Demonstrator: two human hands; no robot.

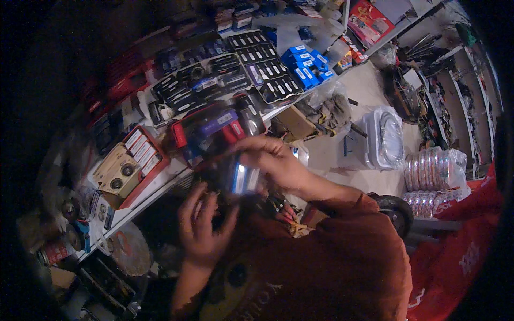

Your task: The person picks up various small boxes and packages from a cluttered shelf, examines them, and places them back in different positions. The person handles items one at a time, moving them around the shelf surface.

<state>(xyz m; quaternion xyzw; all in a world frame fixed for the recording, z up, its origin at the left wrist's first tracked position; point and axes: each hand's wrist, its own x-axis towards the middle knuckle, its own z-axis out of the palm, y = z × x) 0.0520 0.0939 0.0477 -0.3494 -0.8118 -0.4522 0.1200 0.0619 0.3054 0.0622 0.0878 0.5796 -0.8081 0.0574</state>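
My right hand grips a small box by its upper right side. The box is blurred and shows a bright blue and white face. Below and to its left, my left hand has its fingers apart and holds nothing that I can make out. Just beyond the hands lies a dark tray at the shelf edge. In it are a purple box and a red box, partly covered by my right hand.
Black labelled packs and blue boxes crowd the shelf. A tan carton with two round dark shapes sits left, above a large disc. On the right stand a white plastic container and wrapped rings.
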